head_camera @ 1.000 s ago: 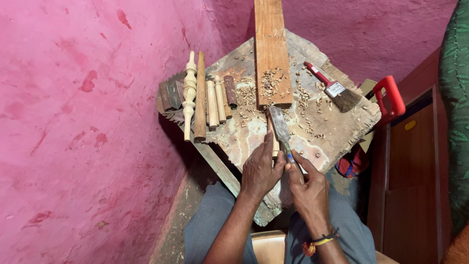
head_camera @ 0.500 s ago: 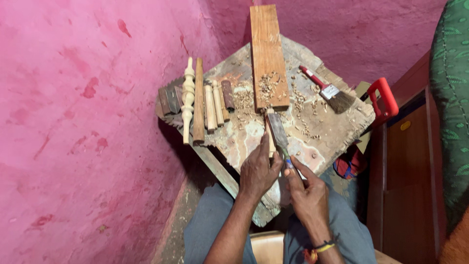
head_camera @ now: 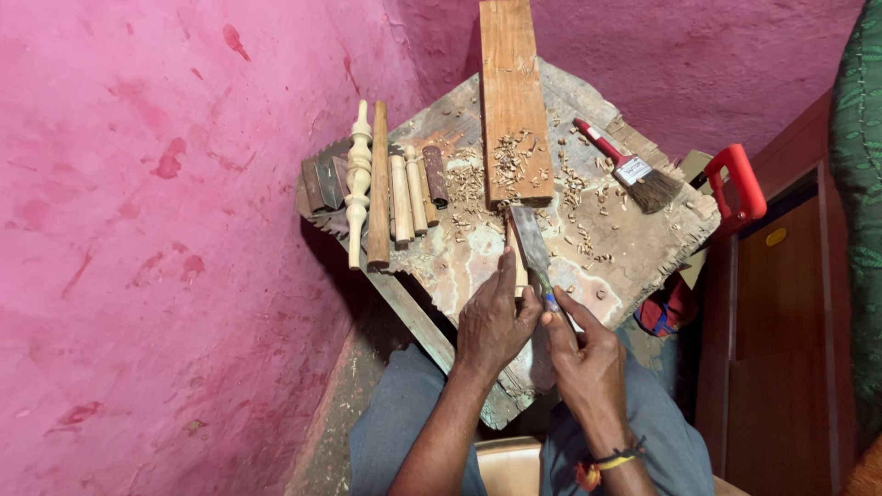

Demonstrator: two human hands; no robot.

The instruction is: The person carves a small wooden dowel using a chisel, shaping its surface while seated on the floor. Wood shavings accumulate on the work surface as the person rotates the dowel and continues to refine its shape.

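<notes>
The right hand [head_camera: 588,363] has its grip clamped on the handle of a flat chisel [head_camera: 531,241]; the left hand [head_camera: 491,321] pins a small pale wood strip [head_camera: 518,266] at the near middle of the desk [head_camera: 459,266], fingers closed on it. To my eye, a good cut wants the blade low and the holding fingers behind the edge. Shavings litter the worn top; turned spindles [head_camera: 358,179] lie left, a plank [head_camera: 513,101] far, a brush [head_camera: 634,170] right, pink walls [head_camera: 156,230] close around

Left hand [head_camera: 494,323], right hand [head_camera: 586,360] side by side
</notes>
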